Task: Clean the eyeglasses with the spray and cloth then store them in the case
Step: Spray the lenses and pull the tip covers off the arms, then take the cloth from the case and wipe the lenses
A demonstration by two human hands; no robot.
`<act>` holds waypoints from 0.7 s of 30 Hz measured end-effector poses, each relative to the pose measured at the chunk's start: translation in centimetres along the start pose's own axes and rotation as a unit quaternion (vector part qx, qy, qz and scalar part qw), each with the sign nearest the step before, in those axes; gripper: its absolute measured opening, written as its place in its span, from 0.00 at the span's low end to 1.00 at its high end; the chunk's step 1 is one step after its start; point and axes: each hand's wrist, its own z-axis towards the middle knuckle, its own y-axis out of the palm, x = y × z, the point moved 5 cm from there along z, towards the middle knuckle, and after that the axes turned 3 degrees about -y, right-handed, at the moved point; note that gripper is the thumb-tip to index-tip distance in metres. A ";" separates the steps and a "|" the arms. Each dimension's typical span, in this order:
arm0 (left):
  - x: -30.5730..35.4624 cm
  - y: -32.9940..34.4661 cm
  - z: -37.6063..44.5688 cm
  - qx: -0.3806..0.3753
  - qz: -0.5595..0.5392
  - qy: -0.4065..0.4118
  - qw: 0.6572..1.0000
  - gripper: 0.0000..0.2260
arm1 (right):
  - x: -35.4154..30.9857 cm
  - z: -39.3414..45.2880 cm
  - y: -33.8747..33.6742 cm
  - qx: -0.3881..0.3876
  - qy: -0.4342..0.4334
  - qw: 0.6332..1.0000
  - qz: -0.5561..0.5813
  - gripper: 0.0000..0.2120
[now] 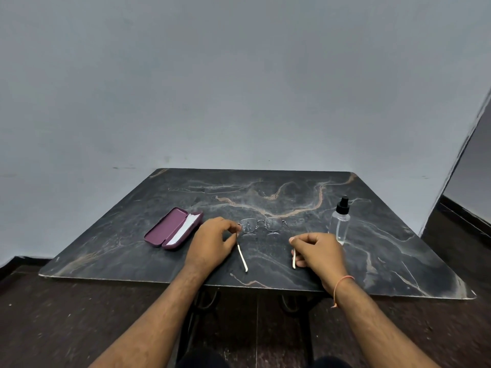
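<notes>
Thin metal-framed eyeglasses stand on the dark marble table, temples unfolded toward me, droplets on the lenses. My left hand pinches the left temple near its hinge. My right hand grips the right temple near its pale tip. A clear spray bottle with a black top stands upright just right of my right hand. The open purple case lies at the left with a white cloth inside it.
The table's near edge runs across below my wrists, with dark floor beneath. A grey wall rises behind the table. A dark doorway or panel stands at the far right.
</notes>
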 end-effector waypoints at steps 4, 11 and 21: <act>0.2 -1.0 -0.7 0.007 0.038 -0.005 0.999 0.13 | -0.4 -0.2 0.0 0.005 -0.021 0.999 -0.025 0.05; -2.8 -6.7 -3.7 0.158 0.060 -0.049 0.984 0.07 | -0.4 -0.8 -0.4 0.054 -0.055 0.995 -0.057 0.03; -10.5 -9.0 -5.6 0.074 0.090 -0.257 0.959 0.20 | -3.1 -3.0 -0.5 0.143 -0.243 0.954 -0.102 0.08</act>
